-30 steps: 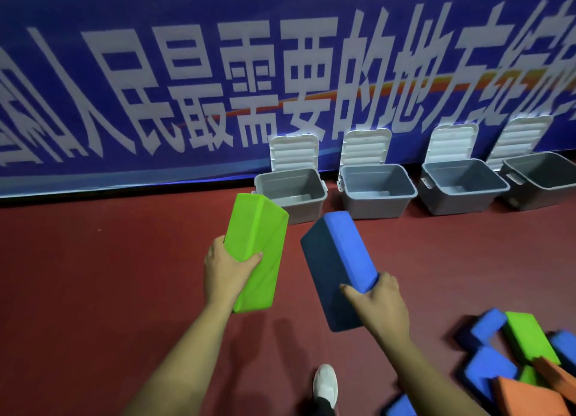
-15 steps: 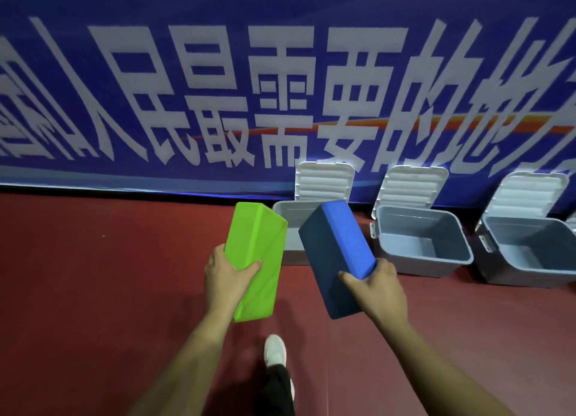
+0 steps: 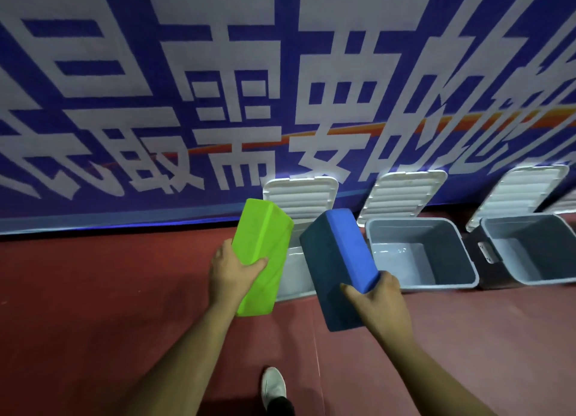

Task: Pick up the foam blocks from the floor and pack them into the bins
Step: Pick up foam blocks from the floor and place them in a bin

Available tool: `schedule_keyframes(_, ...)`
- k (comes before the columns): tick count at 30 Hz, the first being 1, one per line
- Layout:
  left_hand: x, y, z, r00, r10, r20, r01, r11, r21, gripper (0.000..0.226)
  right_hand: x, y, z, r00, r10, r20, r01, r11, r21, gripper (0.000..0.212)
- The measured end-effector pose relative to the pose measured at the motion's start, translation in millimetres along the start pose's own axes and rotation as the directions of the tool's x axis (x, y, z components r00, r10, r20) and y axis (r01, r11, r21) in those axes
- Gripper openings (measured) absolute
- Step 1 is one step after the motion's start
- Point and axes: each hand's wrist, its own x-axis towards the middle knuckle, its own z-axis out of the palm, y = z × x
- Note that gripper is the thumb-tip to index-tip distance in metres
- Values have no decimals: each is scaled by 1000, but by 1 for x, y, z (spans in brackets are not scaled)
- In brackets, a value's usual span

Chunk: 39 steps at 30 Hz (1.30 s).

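Green foam fills the left hand (image 3: 232, 275): its thumb lies across the near face of the green block (image 3: 265, 250) and the fingers wrap behind it, holding it tilted. The right hand (image 3: 378, 297) grips the blue block (image 3: 335, 269) at its lower right corner, thumb on the dark broad face and fingers curled round the brighter side, so the top leans left. Both bare forearms reach forward from the bottom edge. The blocks are in the air, side by side but apart, in front of the leftmost grey bin (image 3: 294, 272). A middle bin (image 3: 405, 231) and a right bin (image 3: 530, 228) stand open beside it on the red floor (image 3: 93, 291), with white lids (image 3: 300, 194) leaning against the blue banner (image 3: 124, 72). One white shoe (image 3: 273, 384) shows between the arms
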Motion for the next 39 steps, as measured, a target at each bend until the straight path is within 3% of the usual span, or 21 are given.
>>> schedule_keyframes(4, 68, -20, 53, 991, -104, 82, 105, 995, -2, 67, 73, -19, 43, 996, 41, 81, -36, 997, -62, 57)
schedule_keyframes(11, 152, -125, 182, 955, -270, 120, 262, 962, 79, 77, 212, 4, 183, 962, 77, 261, -37, 987, -156, 67)
schedule_keyframes(14, 180, -176, 241, 912, -394, 117, 381, 917, 115, 67, 262, 30, 250, 945, 101, 312, -44, 982, -186, 75)
schedule_keyframes(17, 202, -228, 298, 861, -486, 150, 469, 872, 137, 71, 305, 57, 312, 921, 89, 380, -24, 985, -171, 83)
schedule_keyframes(20, 223, -280, 346, 798, -549, 248, 539, 835, 116, 81, 336, 83, 361, 885, 107, 454, -36, 986, -162, 70)
schedule_keyframes(24, 247, -328, 390, 751, -541, 379, 572, 819, 36, 108, 371, 101, 418, 868, 111, 484, -62, 991, -115, 59)
schedule_keyframes(26, 263, -346, 404, 762, -540, 358, 587, 809, -30, 97, 389, 102, 447, 868, 99, 487, -63, 994, -89, 59)
schedule_keyframes(30, 297, -379, 427, 742, -528, 413, 600, 798, -58, 55, 422, 96, 505, 860, 72, 506, -73, 997, -17, 59)
schedule_keyframes(32, 307, -383, 444, 742, -494, 453, 618, 766, -176, 53, 438, 92, 532, 849, 65, 525, -59, 998, -28, 59)
schedule_keyframes(36, 309, -397, 467, 767, -447, 461, 609, 733, -303, 94, 463, 95, 574, 852, 98, 515, -115, 993, 1, 61)
schedule_keyframes(39, 303, -417, 469, 809, -370, 456, 512, 825, -238, 112, 473, 106, 590, 857, 74, 510, -154, 981, 116, 58)
